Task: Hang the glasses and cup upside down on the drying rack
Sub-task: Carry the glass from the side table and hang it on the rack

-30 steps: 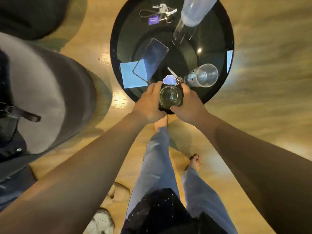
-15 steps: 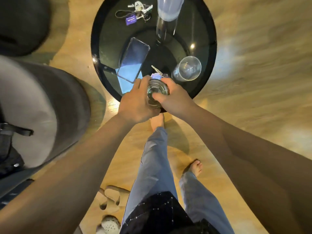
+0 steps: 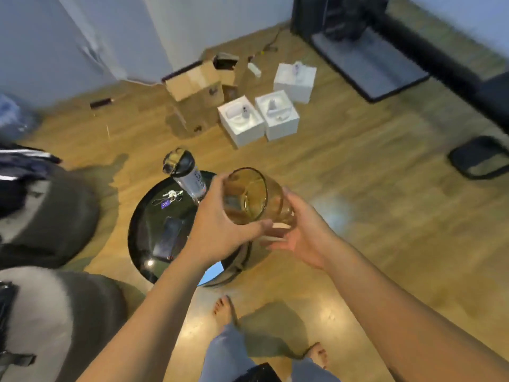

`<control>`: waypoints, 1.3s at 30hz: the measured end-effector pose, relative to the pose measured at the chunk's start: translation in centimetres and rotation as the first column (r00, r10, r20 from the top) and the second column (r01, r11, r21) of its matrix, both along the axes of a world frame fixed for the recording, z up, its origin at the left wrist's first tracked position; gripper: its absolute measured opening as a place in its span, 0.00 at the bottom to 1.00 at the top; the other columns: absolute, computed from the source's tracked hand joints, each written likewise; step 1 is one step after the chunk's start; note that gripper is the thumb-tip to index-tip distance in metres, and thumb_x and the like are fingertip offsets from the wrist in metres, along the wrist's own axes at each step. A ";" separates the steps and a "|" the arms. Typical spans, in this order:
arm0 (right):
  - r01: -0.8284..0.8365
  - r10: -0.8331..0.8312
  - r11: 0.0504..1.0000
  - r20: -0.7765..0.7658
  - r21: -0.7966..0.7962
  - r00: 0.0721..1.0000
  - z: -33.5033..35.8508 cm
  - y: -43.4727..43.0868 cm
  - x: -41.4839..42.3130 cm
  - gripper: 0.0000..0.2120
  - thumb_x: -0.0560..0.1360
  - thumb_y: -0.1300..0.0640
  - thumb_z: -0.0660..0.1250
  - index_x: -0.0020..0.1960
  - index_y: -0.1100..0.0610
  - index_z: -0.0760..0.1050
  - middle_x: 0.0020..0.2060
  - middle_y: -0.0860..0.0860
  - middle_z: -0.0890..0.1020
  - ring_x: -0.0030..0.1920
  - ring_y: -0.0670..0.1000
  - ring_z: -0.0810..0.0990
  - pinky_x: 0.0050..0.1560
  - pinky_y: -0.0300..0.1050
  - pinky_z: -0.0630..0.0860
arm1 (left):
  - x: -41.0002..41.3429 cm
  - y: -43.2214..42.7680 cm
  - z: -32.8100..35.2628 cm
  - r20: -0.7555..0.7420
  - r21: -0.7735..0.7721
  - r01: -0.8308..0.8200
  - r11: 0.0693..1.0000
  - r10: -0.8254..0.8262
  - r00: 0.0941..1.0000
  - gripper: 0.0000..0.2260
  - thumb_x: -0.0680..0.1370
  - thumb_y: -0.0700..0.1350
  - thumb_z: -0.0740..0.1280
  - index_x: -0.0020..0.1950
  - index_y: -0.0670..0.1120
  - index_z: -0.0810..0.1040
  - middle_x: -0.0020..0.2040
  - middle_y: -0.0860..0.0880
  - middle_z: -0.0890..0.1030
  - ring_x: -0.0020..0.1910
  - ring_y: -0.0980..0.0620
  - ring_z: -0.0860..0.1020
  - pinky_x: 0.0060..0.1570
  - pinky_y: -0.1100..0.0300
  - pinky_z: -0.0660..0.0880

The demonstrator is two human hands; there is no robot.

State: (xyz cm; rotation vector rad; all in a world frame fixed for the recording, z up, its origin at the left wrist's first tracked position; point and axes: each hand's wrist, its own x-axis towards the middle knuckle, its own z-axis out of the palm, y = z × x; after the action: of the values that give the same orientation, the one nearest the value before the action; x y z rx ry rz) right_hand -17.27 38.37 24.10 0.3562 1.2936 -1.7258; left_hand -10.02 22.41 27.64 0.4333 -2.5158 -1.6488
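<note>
Glass [image 3: 252, 198] lies tilted in the left hand [image 3: 220, 227], which grips it above the table [image 3: 143, 230]. Right hand [image 3: 300, 232] is open, fingers touching its base.

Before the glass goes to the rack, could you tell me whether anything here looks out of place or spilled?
No spill shows. The glass, in the left hand with the right hand open beside it, is tipped sideways. No drying rack is in view, and opened boxes clutter the floor.
</note>
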 end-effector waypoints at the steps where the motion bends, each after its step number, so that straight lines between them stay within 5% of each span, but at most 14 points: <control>1: 0.037 -0.037 0.996 0.002 -0.076 0.999 1.4 2.6 -0.5 0.22 0.73 0.37 0.66 0.58 0.50 0.82 0.51 0.56 0.86 0.47 0.58 0.85 0.43 0.56 0.81 | -0.7 2.6 1.6 -0.030 0.020 0.016 1.000 -0.015 0.999 0.38 0.58 0.57 0.78 0.65 0.57 0.68 0.58 0.58 0.78 0.55 0.62 0.78 0.55 0.63 0.76; 4: 0.141 -0.154 0.974 -0.061 -0.176 0.986 5.6 10.7 -2.2 0.24 0.73 0.36 0.65 0.59 0.53 0.82 0.51 0.56 0.86 0.48 0.56 0.85 0.45 0.54 0.81 | -3.2 10.3 5.9 -0.120 0.036 0.102 0.994 -0.097 0.988 0.35 0.59 0.59 0.78 0.62 0.66 0.66 0.58 0.60 0.77 0.57 0.63 0.77 0.55 0.63 0.75; 8: 0.270 -0.303 0.947 -0.206 -0.173 0.930 10.2 20.8 -4.3 0.24 0.73 0.37 0.66 0.60 0.52 0.81 0.51 0.55 0.86 0.46 0.54 0.86 0.45 0.52 0.80 | -7.3 19.4 10.1 -0.153 -0.033 0.284 0.958 -0.286 0.946 0.42 0.59 0.61 0.79 0.68 0.60 0.64 0.60 0.60 0.76 0.58 0.64 0.77 0.54 0.63 0.75; 12: 0.388 -0.430 0.903 -0.362 -0.187 0.827 12.8 30.8 -5.6 0.19 0.72 0.39 0.68 0.58 0.47 0.81 0.55 0.55 0.85 0.54 0.57 0.84 0.53 0.56 0.80 | -12.0 27.9 12.6 -0.167 -0.151 0.441 0.885 -0.462 0.871 0.43 0.58 0.61 0.79 0.69 0.62 0.63 0.61 0.62 0.74 0.58 0.63 0.76 0.56 0.56 0.78; 17: 0.606 -0.566 0.787 -0.532 -0.118 0.630 14.2 43.6 -8.1 0.25 0.67 0.43 0.75 0.60 0.53 0.78 0.50 0.56 0.86 0.48 0.58 0.85 0.45 0.54 0.81 | -17.9 40.4 13.0 -0.166 -0.315 0.595 0.740 -0.660 0.733 0.48 0.60 0.56 0.79 0.74 0.61 0.57 0.67 0.55 0.70 0.63 0.55 0.73 0.62 0.51 0.75; 23: 0.776 -0.543 0.631 -0.706 0.015 0.455 13.1 57.9 -13.5 0.26 0.57 0.43 0.79 0.53 0.44 0.77 0.44 0.46 0.86 0.43 0.49 0.86 0.37 0.50 0.83 | -26.8 56.0 9.3 -0.198 -0.395 0.664 0.634 -0.765 0.613 0.45 0.61 0.47 0.82 0.72 0.55 0.63 0.64 0.55 0.68 0.63 0.57 0.69 0.56 0.75 0.63; 28: 0.851 -0.505 0.505 -0.751 0.142 0.425 14.0 71.1 -19.1 0.27 0.55 0.41 0.80 0.52 0.43 0.76 0.44 0.47 0.85 0.42 0.48 0.84 0.35 0.46 0.81 | -34.5 70.2 8.6 -0.176 -0.341 0.766 0.545 -0.837 0.518 0.43 0.58 0.48 0.83 0.69 0.50 0.67 0.62 0.52 0.71 0.57 0.60 0.70 0.54 0.80 0.62; 32: 0.913 -0.461 0.370 -0.820 0.170 0.339 15.2 80.1 -24.5 0.33 0.55 0.39 0.81 0.57 0.43 0.74 0.49 0.45 0.83 0.49 0.49 0.83 0.47 0.55 0.82 | -41.0 80.1 10.0 -0.189 -0.393 0.784 0.480 -0.877 0.441 0.43 0.58 0.54 0.81 0.69 0.54 0.65 0.62 0.55 0.71 0.60 0.54 0.72 0.59 0.62 0.69; 36: 0.948 -0.438 0.254 -0.851 0.192 0.290 15.1 88.3 -30.0 0.52 0.51 0.35 0.81 0.71 0.43 0.64 0.62 0.44 0.76 0.60 0.47 0.78 0.55 0.56 0.80 | -47.1 89.6 10.0 -0.204 -0.425 0.781 0.458 -0.889 0.411 0.42 0.58 0.53 0.81 0.67 0.53 0.64 0.61 0.56 0.71 0.61 0.53 0.72 0.60 0.56 0.71; 39: 0.955 -0.395 0.198 -0.874 0.219 0.283 14.5 94.7 -34.7 0.47 0.51 0.35 0.80 0.66 0.47 0.70 0.57 0.44 0.81 0.55 0.44 0.80 0.56 0.50 0.79 | -51.8 96.7 9.2 -0.190 -0.444 0.777 0.447 -0.894 0.406 0.43 0.58 0.54 0.81 0.68 0.51 0.64 0.63 0.52 0.72 0.62 0.50 0.72 0.61 0.50 0.73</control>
State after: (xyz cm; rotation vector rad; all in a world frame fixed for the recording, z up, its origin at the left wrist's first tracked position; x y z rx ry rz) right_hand -51.92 133.11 38.55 1.1389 2.8046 -2.0886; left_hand -61.83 119.15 36.85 -1.3504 -2.6571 -1.2378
